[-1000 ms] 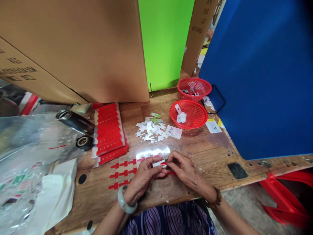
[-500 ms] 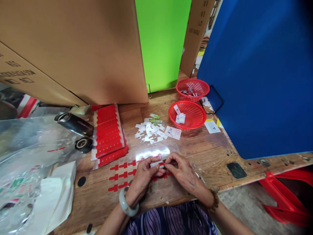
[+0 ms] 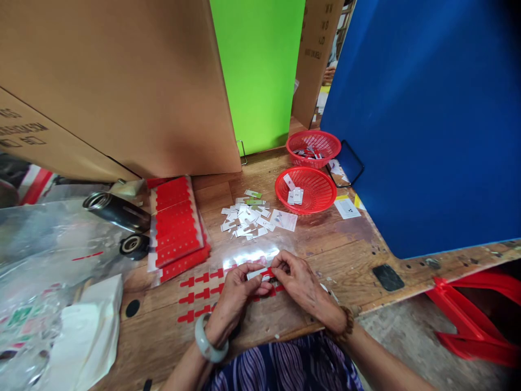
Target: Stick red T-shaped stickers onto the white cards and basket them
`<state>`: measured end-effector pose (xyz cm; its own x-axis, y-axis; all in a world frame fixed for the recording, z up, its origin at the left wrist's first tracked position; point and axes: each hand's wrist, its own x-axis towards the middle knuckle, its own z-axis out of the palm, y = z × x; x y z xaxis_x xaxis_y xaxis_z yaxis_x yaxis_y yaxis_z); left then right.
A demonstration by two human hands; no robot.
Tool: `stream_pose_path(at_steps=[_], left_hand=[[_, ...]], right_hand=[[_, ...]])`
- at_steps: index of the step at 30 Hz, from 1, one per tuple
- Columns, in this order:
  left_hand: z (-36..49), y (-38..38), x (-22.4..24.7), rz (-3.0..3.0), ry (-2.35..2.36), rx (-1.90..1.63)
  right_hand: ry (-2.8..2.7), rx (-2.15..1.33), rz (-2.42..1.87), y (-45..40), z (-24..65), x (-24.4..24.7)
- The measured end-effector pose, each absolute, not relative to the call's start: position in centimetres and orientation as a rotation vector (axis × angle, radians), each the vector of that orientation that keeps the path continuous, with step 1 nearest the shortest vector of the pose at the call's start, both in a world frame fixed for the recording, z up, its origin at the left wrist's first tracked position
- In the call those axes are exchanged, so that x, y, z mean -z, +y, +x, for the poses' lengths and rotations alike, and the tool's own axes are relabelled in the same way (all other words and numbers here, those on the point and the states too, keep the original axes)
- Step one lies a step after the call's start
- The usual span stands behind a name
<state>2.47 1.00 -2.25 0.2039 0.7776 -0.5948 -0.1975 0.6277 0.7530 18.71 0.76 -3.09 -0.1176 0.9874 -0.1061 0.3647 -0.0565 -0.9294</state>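
Between thumb and fingers, my left hand [image 3: 239, 289] holds a small white card [image 3: 257, 274] above a clear sheet with rows of red T-shaped stickers [image 3: 202, 294]. My right hand [image 3: 300, 281] pinches a small red piece [image 3: 268, 271] at the card's right end. Whether the red piece is stuck to the card cannot be made out. Just beyond the hands lies a loose pile of white cards [image 3: 247, 217], with a few green ones on top. Several white cards rest in the nearer red basket [image 3: 323, 190].
A second red basket [image 3: 334, 146] holds more small pieces. Stacked red sticker sheets [image 3: 175, 217], a black flask [image 3: 122, 212] and its lid [image 3: 134, 245] stand left. Plastic bags cover the far left. Cardboard, a green panel and a blue panel [image 3: 423, 130] rise behind.
The view has shifted slightly, moving the table's objects a little left in the picture. Both hands keep their hold, and more of the red piece shows between them.
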Motion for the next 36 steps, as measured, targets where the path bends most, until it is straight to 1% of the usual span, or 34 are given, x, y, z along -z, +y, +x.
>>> stream_pose_path(at_steps=[7, 13, 17, 21, 23, 27, 29, 36], left_hand=[[2.5, 0.9, 2.3, 0.602, 1.172, -0.74], [2.6, 0.7, 2.4, 0.628, 1.164, -0.741], [2.6, 0.8, 2.6, 0.616, 1.173, -0.747], [2.4, 1.1, 2.5, 0.56, 1.183, -0.746], [2.3, 1.2, 2.4, 0.528, 1.176, -0.745], [2.4, 1.2, 2.1, 0.52, 1.153, -0.744], [2.5, 1.2, 2.0, 0.53, 1.128, -0.736], [2.4, 1.2, 1.8, 0.554, 1.123, -0.722]], right_hand=[[-1.586, -1.086, -1.514, 0.7, 18.4, 3.2], [-1.628, -1.076, -1.543, 0.7, 18.4, 3.1], [-1.681, -0.996, -1.546, 0.5, 18.6, 3.4], [-1.537, -0.94, -1.587, 1.2, 19.7, 3.8], [-1.46, -1.029, -1.591, 1.7, 20.2, 3.9], [-1.471, -1.4, -1.476, 2.0, 20.2, 3.8], [-1.482, -1.529, -1.407, 1.8, 19.7, 3.8], [-1.38, -1.684, -1.308, 1.7, 18.9, 3.9]])
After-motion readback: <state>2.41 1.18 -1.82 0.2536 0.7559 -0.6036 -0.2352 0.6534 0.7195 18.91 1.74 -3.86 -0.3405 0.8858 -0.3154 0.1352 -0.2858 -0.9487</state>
